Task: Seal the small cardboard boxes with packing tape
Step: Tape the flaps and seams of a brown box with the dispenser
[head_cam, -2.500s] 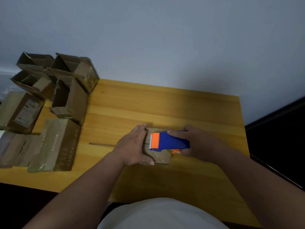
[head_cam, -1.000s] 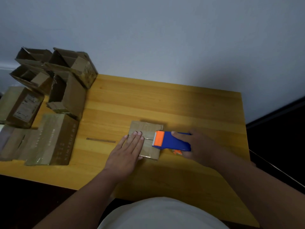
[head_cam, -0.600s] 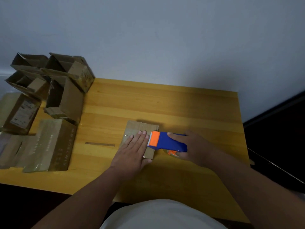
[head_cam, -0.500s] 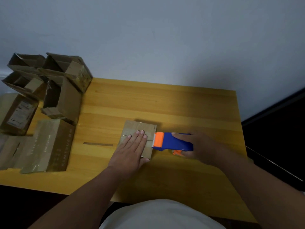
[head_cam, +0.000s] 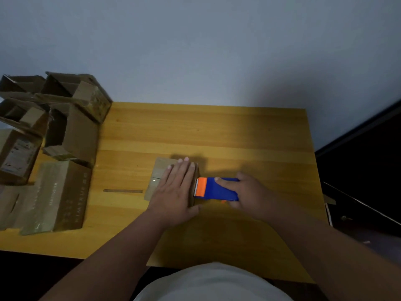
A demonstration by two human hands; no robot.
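Note:
A small flat cardboard box (head_cam: 158,177) lies in the middle of the wooden table (head_cam: 217,131). My left hand (head_cam: 175,190) presses flat on its top with straight fingers and hides most of it. A glossy strip of tape shows on the box's left part. My right hand (head_cam: 249,192) grips a blue tape dispenser (head_cam: 217,189) with an orange front. The dispenser's serrated edge sits at the box's right edge, level with the table.
Several open cardboard boxes (head_cam: 65,109) are piled at the table's back left. Taped boxes (head_cam: 58,194) lie at the left front. A thin brown strip (head_cam: 122,190) lies on the table left of the small box. The table's right edge borders a dark floor.
My left hand slid right across the box top and now covers its right part. The dispenser stays at the box's right edge in my right hand.

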